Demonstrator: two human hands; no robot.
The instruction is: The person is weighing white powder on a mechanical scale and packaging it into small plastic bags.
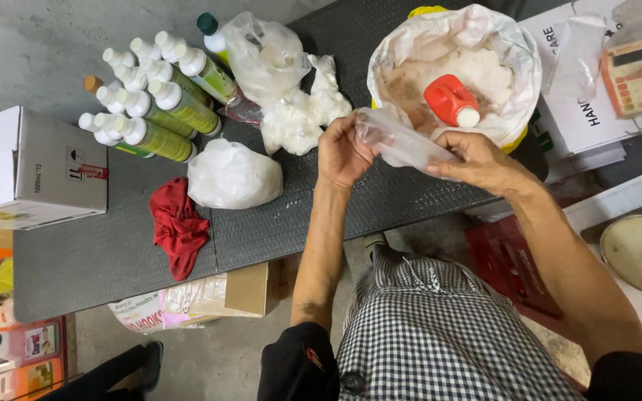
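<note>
A checked garment point(440, 334) fills the near edge, above a grey concrete floor point(31, 44). The dark ribbed tabletop point(113, 252) carries a white-lined bucket point(518, 89) of powder with a red scoop point(447, 99), a cardboard box point(35, 167), green bottles point(165, 104) and a red rag point(178, 226). Both hands hold 1 clear plastic bag point(403, 145) over the tabletop's edge: left hand point(343, 152) fingers pinched on its mouth, right hand point(477, 160) fingers curled around its other end.

Both hands point(343, 152) point(477, 160) raised, fingers pinched.
</note>
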